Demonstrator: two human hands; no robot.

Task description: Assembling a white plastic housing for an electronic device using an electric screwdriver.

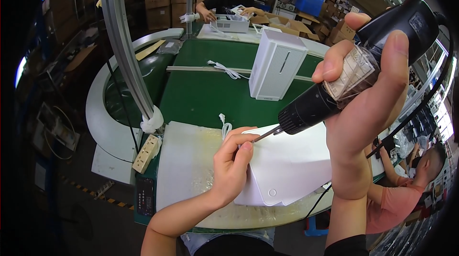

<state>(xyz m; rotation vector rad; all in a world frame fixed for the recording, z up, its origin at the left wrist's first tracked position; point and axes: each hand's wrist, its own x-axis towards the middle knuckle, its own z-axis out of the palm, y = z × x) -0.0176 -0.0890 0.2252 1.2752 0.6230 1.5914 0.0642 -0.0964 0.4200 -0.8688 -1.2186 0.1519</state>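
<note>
My right hand [366, 108] is wrapped round a black electric screwdriver [308, 110], which has a paper label under clear tape on its body. Its thin metal bit slants down to the left, and the tip ends at the fingers of my left hand [230, 165]. Thumb and forefinger of that hand are pinched together there; whatever is between them is too small to make out. Beneath both hands lies a smooth white plastic housing [291, 172] with a small round mark near its front corner. My left hand rests against its left edge.
A pale mat [184, 170] covers the near bench. Behind it, a green conveyor [191, 91] carries an upright white appliance [277, 65] and a white cable [227, 69]. A metal post [126, 50] and a power strip [146, 154] stand left. Co-workers sit across [224, 0] and at right [397, 203].
</note>
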